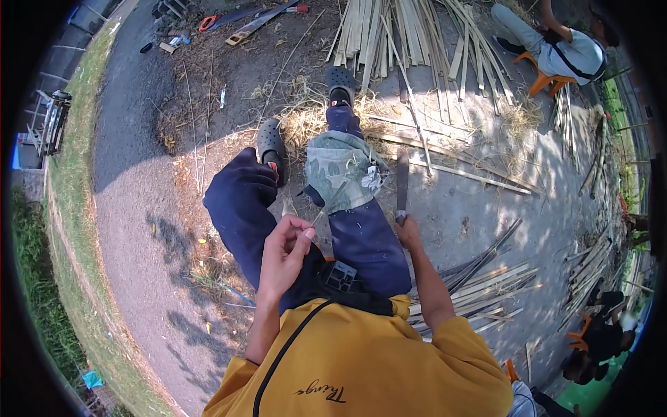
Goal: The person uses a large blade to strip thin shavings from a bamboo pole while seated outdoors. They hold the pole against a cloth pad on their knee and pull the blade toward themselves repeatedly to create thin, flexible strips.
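Grey ground (486,226), possibly concrete, sun-dappled, beneath knife (402,183); grass (75,201) left.

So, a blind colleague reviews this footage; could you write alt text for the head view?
The right hand grips a knife and the left hand pinches a thin strip; a cloth lies on the right leg. Slats fan out at the top, with two saws left of them.

The cloth (332,154) lies over the right leg (368,243). Just behind it, leftward, is the left hand (286,249); to its right, the knife (402,182) in the right hand (408,232). Before it spreads a strip pile (389,42), saws (262,22) farther left; loose strips (479,290) lie behind it, rightward.
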The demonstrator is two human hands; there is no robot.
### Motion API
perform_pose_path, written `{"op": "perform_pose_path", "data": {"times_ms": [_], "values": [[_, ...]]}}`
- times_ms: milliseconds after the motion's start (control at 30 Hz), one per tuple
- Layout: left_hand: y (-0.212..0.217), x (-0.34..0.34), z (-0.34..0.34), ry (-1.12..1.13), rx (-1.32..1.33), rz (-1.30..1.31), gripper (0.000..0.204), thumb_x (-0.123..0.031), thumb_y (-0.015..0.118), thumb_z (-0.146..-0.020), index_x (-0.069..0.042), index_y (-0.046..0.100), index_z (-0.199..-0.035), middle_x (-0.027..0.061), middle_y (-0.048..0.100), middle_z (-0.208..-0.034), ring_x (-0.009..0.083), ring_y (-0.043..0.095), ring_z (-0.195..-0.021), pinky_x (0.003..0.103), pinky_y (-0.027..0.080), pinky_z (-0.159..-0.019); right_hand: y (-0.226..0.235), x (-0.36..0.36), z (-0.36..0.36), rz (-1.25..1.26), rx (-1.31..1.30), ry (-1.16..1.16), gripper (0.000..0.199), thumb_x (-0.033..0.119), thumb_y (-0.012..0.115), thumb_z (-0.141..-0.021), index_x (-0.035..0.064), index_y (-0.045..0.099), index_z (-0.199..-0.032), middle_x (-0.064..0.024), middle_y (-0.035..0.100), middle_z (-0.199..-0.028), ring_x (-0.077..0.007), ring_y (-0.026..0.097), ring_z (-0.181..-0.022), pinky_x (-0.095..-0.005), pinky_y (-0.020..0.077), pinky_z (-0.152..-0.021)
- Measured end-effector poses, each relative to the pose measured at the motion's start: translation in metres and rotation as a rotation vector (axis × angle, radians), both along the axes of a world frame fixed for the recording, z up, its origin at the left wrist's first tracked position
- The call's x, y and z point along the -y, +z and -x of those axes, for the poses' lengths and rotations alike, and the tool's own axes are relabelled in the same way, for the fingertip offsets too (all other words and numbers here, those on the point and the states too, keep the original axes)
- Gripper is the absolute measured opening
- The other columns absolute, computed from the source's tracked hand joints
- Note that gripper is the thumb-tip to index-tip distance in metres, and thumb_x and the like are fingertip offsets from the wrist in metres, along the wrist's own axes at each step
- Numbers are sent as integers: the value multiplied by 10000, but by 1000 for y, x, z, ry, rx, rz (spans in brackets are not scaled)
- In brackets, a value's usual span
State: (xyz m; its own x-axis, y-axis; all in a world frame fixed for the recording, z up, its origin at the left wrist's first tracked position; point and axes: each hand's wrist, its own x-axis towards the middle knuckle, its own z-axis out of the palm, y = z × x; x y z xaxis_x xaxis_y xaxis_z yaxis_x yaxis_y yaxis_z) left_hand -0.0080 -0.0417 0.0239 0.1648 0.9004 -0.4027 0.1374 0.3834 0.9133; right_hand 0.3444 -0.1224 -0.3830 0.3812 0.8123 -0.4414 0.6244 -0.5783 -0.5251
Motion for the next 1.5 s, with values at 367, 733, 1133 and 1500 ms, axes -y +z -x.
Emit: {"op": "perform_pose_path", "data": {"times_ms": [367, 733, 1133, 1500], "values": [[-12, -2, 5, 31, -17, -26, 119, -97, 722, -1035, 2, 657, -1031, -30, 633, -788, 23, 533, -678, 211, 430, -609, 140, -86, 28, -475, -406, -134, 489, 254, 671, -1052, 24, 556, -1467, -231, 692, -1345, -297, 710, -1196, -423, 561, -992], [25, -4, -6, -28, -378, -460, 93, -54, 781, -956, 21, 725, -951, 61, 670, -763, 87, 548, -606, 271, 411, -551, 429, -115, 99, -962, -76, 667, 342, 252, 885, -838, 129, 796, -1144, -44, 750, -1134, -271, 692, -1071, -406, 506, -959], [34, -7, 6, -197, -416, -616, 115, -102, 786, -945, -5, 772, -1005, 126, 739, -852, 237, 691, -659, 355, 524, -607, 419, -96, 97, -746, -65, 744, 51, 149, 787, -923, 98, 789, -927, -29, 746, -847, -235, 680, -764, -352, 489, -740], [50, -6, 10, -307, -201, -447, 133, -93, 835, -904, 14, 779, -960, 99, 739, -802, 149, 666, -628, 294, 481, -558, 408, -86, 85, -370, -938, 470, 261, 101, 630, -1078, -56, 745, -904, -73, 716, -766, -112, 620, -612, -290, 500, -575]]}}
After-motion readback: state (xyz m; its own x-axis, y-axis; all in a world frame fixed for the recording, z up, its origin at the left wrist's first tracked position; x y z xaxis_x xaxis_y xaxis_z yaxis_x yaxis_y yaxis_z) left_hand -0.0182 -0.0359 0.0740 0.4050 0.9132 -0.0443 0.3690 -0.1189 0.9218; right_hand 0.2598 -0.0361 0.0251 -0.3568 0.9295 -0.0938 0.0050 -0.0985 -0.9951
